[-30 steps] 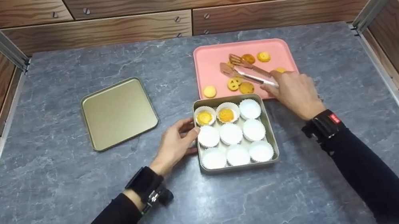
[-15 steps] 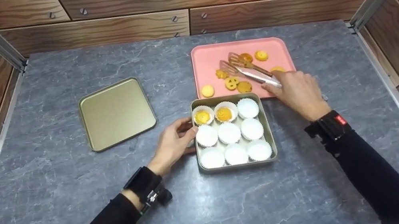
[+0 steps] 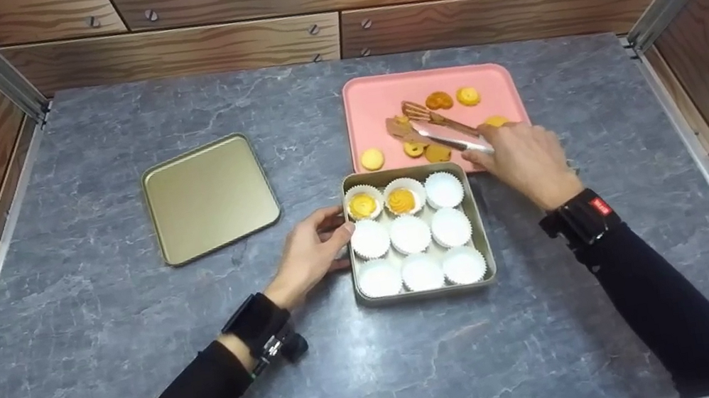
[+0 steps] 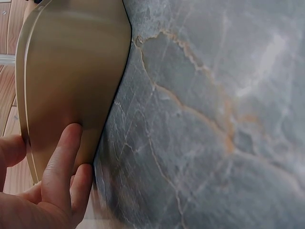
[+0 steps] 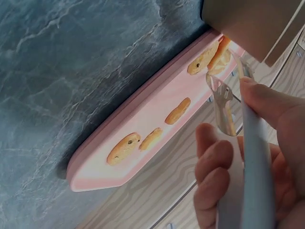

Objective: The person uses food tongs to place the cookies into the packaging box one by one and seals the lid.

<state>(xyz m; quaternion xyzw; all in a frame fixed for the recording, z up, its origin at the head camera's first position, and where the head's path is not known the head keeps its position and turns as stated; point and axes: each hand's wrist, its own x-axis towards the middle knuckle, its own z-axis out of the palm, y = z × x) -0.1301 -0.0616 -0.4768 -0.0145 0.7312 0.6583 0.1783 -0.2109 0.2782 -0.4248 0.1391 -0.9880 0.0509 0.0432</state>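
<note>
My left hand point(image 3: 313, 253) holds the left side of an open square tin point(image 3: 428, 292), its thumb at the rim and its fingers against the gold outer wall point(image 4: 76, 71). White paper cups point(image 3: 409, 234) fill the tin in rows; two in the far row hold a round cookie point(image 3: 363, 206) and a swirled cookie point(image 3: 400, 202). My right hand point(image 3: 525, 163) grips tongs point(image 3: 449, 138) with brown slotted tips, low over a pink tray point(image 3: 370, 99). The tips straddle a cookie point(image 3: 402, 120), partly hidden. A pretzel-shaped cookie point(image 3: 414, 148) lies just nearer, partly covered by the tongs.
A gold square lid point(image 3: 210, 198) lies on the grey marbled table point(image 3: 206, 346) at the left. More cookies rest on the tray, including a pale round one point(image 3: 372, 159) and a yellow one point(image 3: 468, 95). The tin overlaps the tray's near edge in the head view.
The tong tips have shifted slightly toward me and left, and now cover part of the pretzel-shaped cookie. The left hand and tin have stayed in place.
</note>
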